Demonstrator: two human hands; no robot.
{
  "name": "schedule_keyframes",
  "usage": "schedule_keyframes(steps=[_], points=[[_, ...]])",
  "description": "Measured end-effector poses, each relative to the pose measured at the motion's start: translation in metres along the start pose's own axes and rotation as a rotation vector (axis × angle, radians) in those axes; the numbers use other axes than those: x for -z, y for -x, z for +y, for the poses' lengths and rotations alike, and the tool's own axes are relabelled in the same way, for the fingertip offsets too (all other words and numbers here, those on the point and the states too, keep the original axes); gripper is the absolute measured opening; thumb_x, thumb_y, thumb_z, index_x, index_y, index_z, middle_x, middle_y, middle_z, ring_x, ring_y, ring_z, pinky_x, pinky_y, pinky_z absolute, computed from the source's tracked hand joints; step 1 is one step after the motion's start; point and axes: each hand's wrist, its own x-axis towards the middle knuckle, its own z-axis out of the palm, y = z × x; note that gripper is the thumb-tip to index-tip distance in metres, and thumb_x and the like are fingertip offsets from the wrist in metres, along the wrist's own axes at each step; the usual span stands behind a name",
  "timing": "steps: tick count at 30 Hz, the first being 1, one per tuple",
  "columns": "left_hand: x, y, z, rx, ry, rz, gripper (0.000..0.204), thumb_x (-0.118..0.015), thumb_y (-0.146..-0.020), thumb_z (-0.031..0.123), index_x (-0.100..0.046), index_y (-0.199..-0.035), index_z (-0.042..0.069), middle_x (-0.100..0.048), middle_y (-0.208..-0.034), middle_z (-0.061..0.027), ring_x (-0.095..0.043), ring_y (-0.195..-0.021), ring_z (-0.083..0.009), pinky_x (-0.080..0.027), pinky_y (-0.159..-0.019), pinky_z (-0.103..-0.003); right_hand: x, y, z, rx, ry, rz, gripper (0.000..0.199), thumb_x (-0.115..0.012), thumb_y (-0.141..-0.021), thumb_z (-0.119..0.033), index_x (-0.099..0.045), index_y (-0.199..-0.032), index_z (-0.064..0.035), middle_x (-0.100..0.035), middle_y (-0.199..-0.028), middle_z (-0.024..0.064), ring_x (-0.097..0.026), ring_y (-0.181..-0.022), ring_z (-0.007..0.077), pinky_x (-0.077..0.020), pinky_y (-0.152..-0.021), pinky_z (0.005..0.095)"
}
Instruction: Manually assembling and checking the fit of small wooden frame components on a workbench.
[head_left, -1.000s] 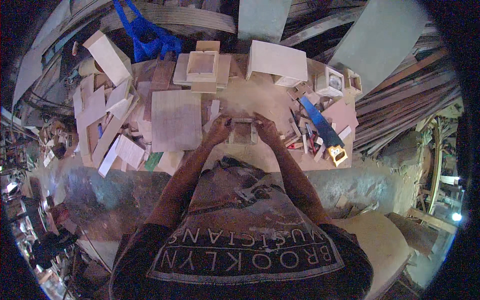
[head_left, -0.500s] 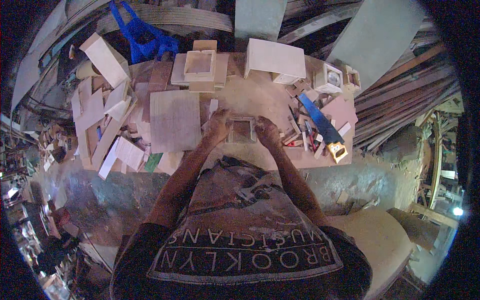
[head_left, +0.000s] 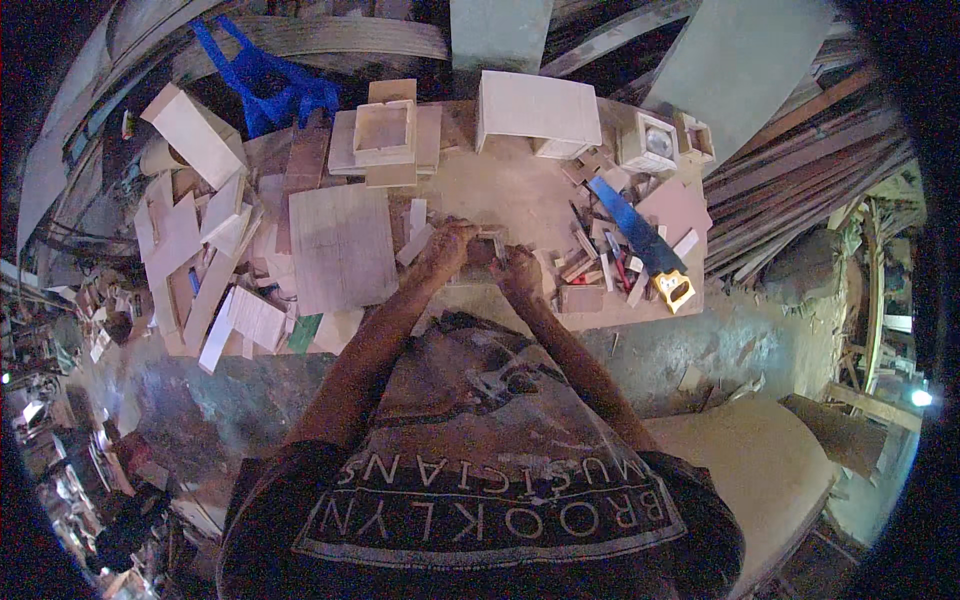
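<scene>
A small square wooden frame (head_left: 489,234) is held between my two hands at the middle of the workbench. My left hand (head_left: 449,246) has its fingers closed on the left side of the frame. On the opposite side, my right hand (head_left: 518,273) grips it, a little nearer to me. Fingers cover much of the frame, and its inside looks dark. Left of my left hand lie thin pale wood strips (head_left: 416,230) and a flat square board (head_left: 342,245). Close to my right hand are several wood offcuts (head_left: 580,268).
A handsaw (head_left: 632,224) with a blue blade and yellow handle lies at right. Along the back stand a shallow wooden box (head_left: 384,130), a larger pale box (head_left: 540,108) and a small open box (head_left: 646,142). Board scraps (head_left: 212,270) crowd the left; a blue plastic object (head_left: 280,100) sits behind.
My hands have come closer together around the small frame. It lay flat and more visible before; now it looks turned and is more covered. The whole view has shifted slightly.
</scene>
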Motion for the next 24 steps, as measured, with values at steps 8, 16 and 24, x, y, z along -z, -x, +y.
schedule_keyframes(steps=[8,16,24], points=[[-0.041,0.015,-0.036,-0.200,-0.190,0.185,0.033,-0.046,-0.076,0.004,-0.056,-0.108,0.004,-0.058,-0.101,-0.0127,-0.056,-0.095,-0.0285,-0.047,-0.085,-0.039,-0.007,-0.001,0.004,0.002,-0.037,0.094,0.026,-0.066,-0.072,-0.025,-0.062,-0.083,-0.0021,-0.058,-0.074,0.0203,-0.058,-0.069,0.0374,-0.0471,-0.061,0.0433],[-0.009,-0.006,-0.005,0.012,-0.002,-0.169,0.038,-0.047,-0.068,-0.003,-0.060,-0.103,0.003,-0.060,-0.098,-0.0201,-0.055,-0.093,-0.0352,-0.043,-0.086,-0.044,-0.008,0.000,0.020,0.036,-0.079,0.086,0.025,-0.066,-0.072,-0.023,-0.061,-0.079,-0.0005,-0.058,-0.073,0.0204,-0.058,-0.068,0.0375,-0.0461,-0.060,0.0430],[-0.015,-0.002,-0.021,-0.039,-0.159,-0.195,0.030,-0.053,-0.077,0.007,-0.054,-0.107,0.005,-0.059,-0.092,-0.0090,-0.056,-0.085,-0.0222,-0.047,-0.078,-0.034,-0.014,-0.002,0.014,0.046,-0.010,0.094,0.024,-0.064,-0.073,-0.022,-0.060,-0.081,-0.0005,-0.058,-0.073,0.0204,-0.058,-0.069,0.0380,-0.0465,-0.061,0.0431]])
